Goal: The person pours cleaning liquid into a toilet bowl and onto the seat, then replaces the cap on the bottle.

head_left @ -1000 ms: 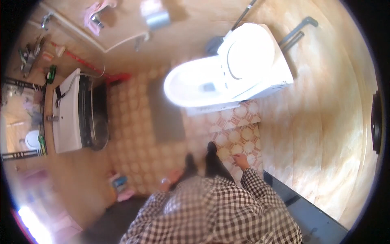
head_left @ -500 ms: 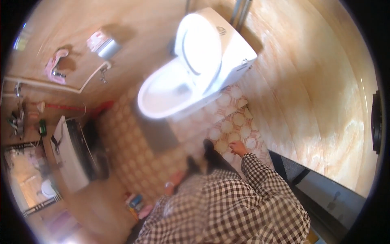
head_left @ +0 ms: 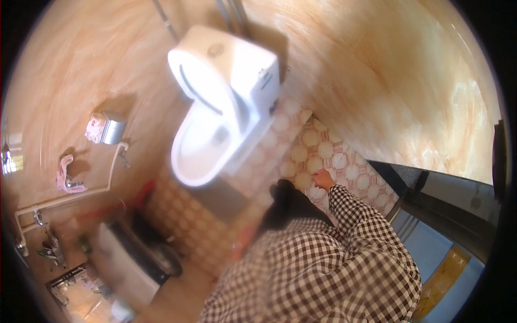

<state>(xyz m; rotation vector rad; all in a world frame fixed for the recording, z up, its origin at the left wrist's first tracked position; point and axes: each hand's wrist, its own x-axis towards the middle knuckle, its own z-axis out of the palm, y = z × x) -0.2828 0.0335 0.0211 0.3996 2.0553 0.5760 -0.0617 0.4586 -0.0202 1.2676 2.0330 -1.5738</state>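
My right hand [head_left: 323, 179] hangs in front of me above the floor tiles. Its fingers are loosely bent with a small gap between them, and nothing shows in it. On my other side my left hand [head_left: 246, 235] is a faint reddish smear beside my dark trousers, its fingers too blurred to read. Ahead and to the left stands a white toilet [head_left: 186, 156]. Its lid [head_left: 202, 81] is raised against the tank [head_left: 253, 62]. Neither hand touches the toilet.
A grey mat [head_left: 218, 199] lies before the toilet. Left are a washing machine [head_left: 126, 264], a wall pipe [head_left: 70, 199], a paper holder [head_left: 113, 131] and a pink cloth [head_left: 67, 175] on a hook. A dark-framed doorway [head_left: 431, 199] and blue-and-gold surface [head_left: 441, 269] are at right.
My view has turned to the right: the toilet sits further left, and more of the doorway shows with the blue surface beyond. My right hand still hangs without anything visible in it.
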